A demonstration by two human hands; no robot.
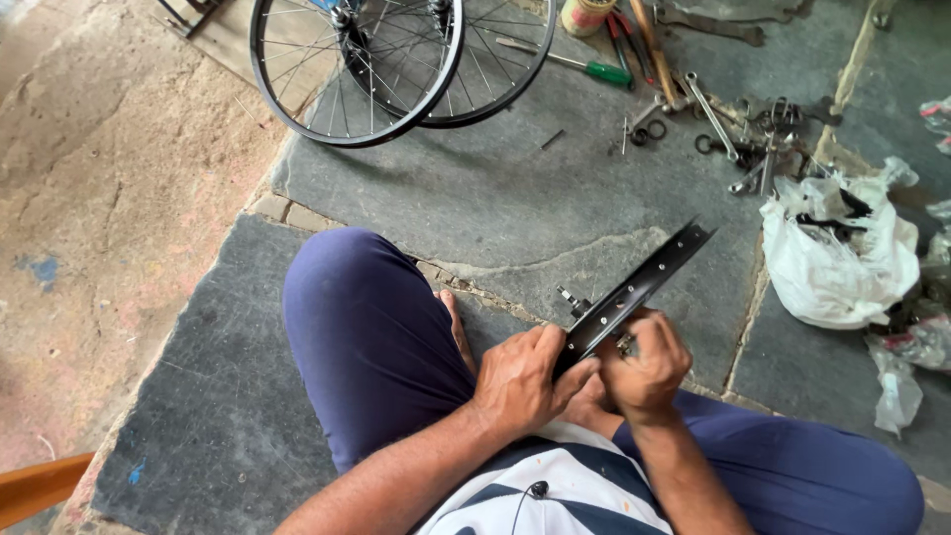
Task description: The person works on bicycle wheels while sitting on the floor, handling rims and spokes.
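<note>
Both our hands close on a black bicycle rim (639, 287) above our lap: our left hand (520, 381) wraps its lower end, and our right hand (646, 367) pinches a small metal part against it. We see the rim edge-on, a dark curved strip with a row of small holes, slanting up to the right. A crumpled white plastic bag (837, 248) lies on the stone floor (495, 198) to the right, clear wrappers (906, 367) beside it. A round yellowish tin (586, 15) stands at the top, among scattered tools (733, 129).

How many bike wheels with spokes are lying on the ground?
2: both at the top, overlapping. One spoked wheel lies left; the other wheel sits right, partly behind it. Others may lie beyond the picture's top edge.
</note>
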